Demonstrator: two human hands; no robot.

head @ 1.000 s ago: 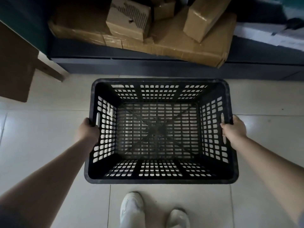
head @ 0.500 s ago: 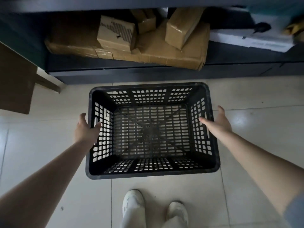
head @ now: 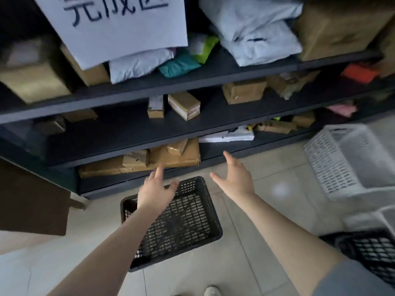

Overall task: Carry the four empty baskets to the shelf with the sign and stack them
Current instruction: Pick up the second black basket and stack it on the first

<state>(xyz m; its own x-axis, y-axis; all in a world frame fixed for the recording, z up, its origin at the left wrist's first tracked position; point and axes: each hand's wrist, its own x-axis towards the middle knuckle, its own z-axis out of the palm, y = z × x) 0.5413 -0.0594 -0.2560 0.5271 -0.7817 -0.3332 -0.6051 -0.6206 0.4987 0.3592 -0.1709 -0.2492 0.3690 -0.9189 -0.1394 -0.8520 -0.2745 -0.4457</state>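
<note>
1. The black basket (head: 177, 225) sits upright on the floor (head: 252, 242), mouth up, just in front of the shelf (head: 149, 124). Its far rim lies near the shelf's bottom edge, with a strip of bare tile between them.
2. Its long axis runs from the shelf toward the person, skewed a little to the right at the near end.
3. Bare floor lies open to its left, right and near side.
4. The left hand (head: 155, 192) hangs over the basket's far left corner, fingers spread, holding nothing. The right hand (head: 236, 179) is off to the basket's right, also spread and empty, apart from the rim.
5. A white basket (head: 350, 163) stands at the right; another black one (head: 372, 251) shows at the lower right corner.
6. A white sign (head: 119, 24) hangs on the upper shelf with dark handwritten Chinese characters, cut off at the top.
7. Cardboard boxes (head: 183, 105) and soft parcels (head: 256, 33) fill the shelves.
</note>
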